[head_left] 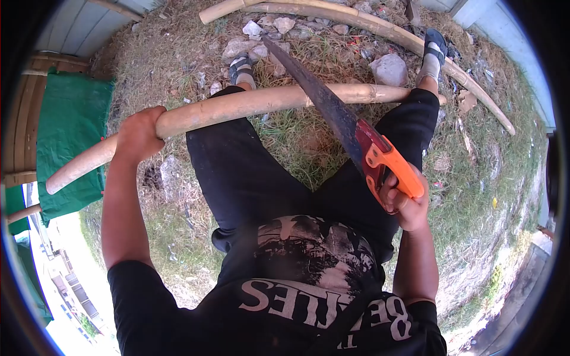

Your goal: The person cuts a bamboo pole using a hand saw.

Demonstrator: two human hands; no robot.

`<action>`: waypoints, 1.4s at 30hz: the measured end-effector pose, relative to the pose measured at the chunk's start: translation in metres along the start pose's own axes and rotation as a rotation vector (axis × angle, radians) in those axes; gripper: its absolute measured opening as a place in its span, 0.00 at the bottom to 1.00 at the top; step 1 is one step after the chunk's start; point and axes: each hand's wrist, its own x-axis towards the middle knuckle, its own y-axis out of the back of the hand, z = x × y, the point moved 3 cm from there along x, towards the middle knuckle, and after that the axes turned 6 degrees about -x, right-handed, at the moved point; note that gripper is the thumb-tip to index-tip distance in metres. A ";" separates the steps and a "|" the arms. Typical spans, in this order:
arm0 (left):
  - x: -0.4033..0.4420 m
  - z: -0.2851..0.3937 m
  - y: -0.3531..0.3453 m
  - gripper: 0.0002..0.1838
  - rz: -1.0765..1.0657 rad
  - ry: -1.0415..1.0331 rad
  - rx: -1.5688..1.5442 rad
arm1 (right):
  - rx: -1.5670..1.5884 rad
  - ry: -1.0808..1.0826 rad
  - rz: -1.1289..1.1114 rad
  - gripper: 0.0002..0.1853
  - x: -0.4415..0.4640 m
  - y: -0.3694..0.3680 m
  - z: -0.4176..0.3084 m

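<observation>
A thick bamboo pole (pixel 237 108) lies across both of my thighs, running from the lower left to the right. My left hand (pixel 139 135) is wrapped round the pole near its left part. In my right hand (pixel 406 199) is the orange and red handle of a hand saw (pixel 332 111). The saw's dark blade points up and to the left and crosses over the pole between my legs. Whether its teeth touch the bamboo I cannot tell.
Beyond my feet lie more bamboo poles (pixel 368 24). A large pale rock (pixel 389 70) and smaller stones sit on the grassy ground. A green tarp (pixel 71 142) hangs at the left. A pale wall (pixel 513 50) stands at the upper right.
</observation>
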 end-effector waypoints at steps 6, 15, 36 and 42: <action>-0.018 0.006 0.002 0.30 0.008 -0.023 -0.018 | 0.081 0.061 -0.035 0.07 0.038 -0.040 0.010; -0.020 0.003 -0.005 0.29 0.040 -0.012 -0.004 | -0.132 -0.007 -0.165 0.06 0.112 -0.073 0.006; -0.014 -0.003 -0.009 0.28 0.046 -0.023 -0.019 | 0.436 -0.189 0.045 0.10 -0.007 -0.025 -0.003; -0.015 0.002 -0.008 0.28 0.035 -0.010 0.003 | -0.039 -0.130 -0.071 0.11 -0.010 -0.027 0.003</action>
